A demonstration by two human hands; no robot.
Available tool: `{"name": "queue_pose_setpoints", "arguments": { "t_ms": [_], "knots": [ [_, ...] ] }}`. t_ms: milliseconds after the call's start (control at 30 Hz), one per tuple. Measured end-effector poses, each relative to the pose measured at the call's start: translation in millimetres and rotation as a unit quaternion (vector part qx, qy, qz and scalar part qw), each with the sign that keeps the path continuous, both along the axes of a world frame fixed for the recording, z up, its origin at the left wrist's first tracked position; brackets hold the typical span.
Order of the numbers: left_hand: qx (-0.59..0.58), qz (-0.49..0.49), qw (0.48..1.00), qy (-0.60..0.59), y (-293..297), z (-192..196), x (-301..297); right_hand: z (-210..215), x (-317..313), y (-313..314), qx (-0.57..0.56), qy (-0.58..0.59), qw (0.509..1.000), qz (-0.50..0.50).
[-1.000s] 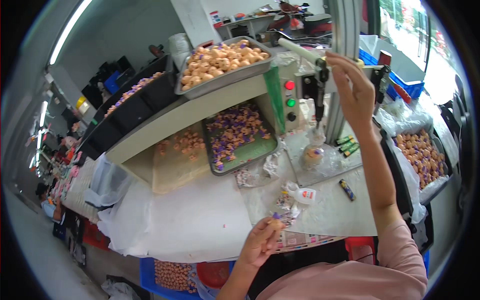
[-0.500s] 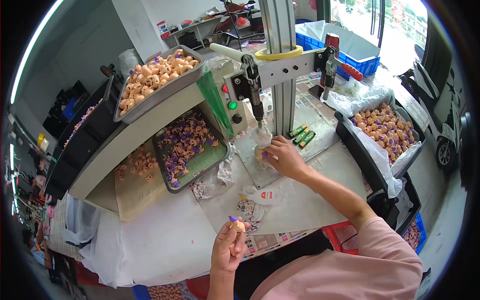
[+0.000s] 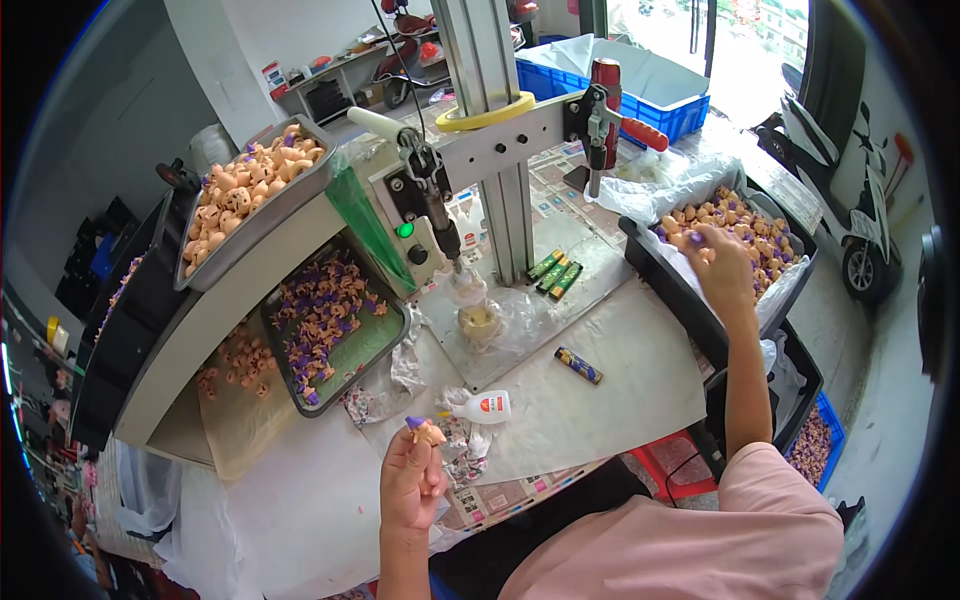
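As a purple-tipped peach piece (image 3: 430,433) is pinched over the table (image 3: 320,500) by the left hand (image 3: 408,482), its base is partly hidden; crumpled clear film (image 3: 520,315) is spread beneath a metal press (image 3: 508,225); whether anything is gripped by the right hand (image 3: 722,265), above a film-lined bin (image 3: 662,275), cannot be told.

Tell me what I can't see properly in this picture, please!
All in the head view:
- Underside of the small peach piece with a pointed purple top: hidden by the left grip.
- What the right grip touches: too small, and blending into the heaped round peach pieces behind.
- Floor of the deep black bin: covered by those pieces.
- Top of the tall silver metal column: cut off by the upper edge.
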State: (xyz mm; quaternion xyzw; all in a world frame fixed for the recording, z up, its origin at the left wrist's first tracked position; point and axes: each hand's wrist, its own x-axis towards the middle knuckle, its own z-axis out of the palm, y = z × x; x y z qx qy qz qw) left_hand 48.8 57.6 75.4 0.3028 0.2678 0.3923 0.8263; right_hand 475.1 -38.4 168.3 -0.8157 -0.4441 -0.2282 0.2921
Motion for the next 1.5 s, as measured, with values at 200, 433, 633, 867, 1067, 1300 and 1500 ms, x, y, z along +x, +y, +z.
{"name": "queue_pose_setpoints", "arguments": {
  "t_ms": [200,433,633,867,1067,1300,1500],
  "knots": [
    [0.077,-0.024,0.986,0.147,52.2,14.8,65.5,-0.7,35.7,-40.1,0.049,-0.044,0.993,-0.097],
    [0.293,0.080,0.904,0.299,112.7,-42.8,132.0,18.2,-56.0,-8.5,-0.007,0.118,0.979,0.169],
    [0.488,0.143,0.766,0.393,119.1,-54.2,155.3,29.1,-94.6,23.6,-0.046,0.140,0.926,0.349],
    [0.531,0.152,0.747,0.371,113.8,-56.6,158.5,60.7,-130.9,106.7,0.185,0.011,0.864,0.468],
    [0.531,0.151,0.750,0.365,117.2,-60.6,155.3,118.1,-155.7,210.1,0.072,0.104,0.913,0.388],
    [0.446,0.088,0.811,0.368,114.0,-50.8,144.3,139.7,-168.6,119.8,0.264,0.202,0.705,0.627],
    [0.109,0.081,0.976,0.169,99.7,-25.6,97.0,68.8,-156.4,89.9,0.180,-0.031,0.781,0.598]
  ]
}}
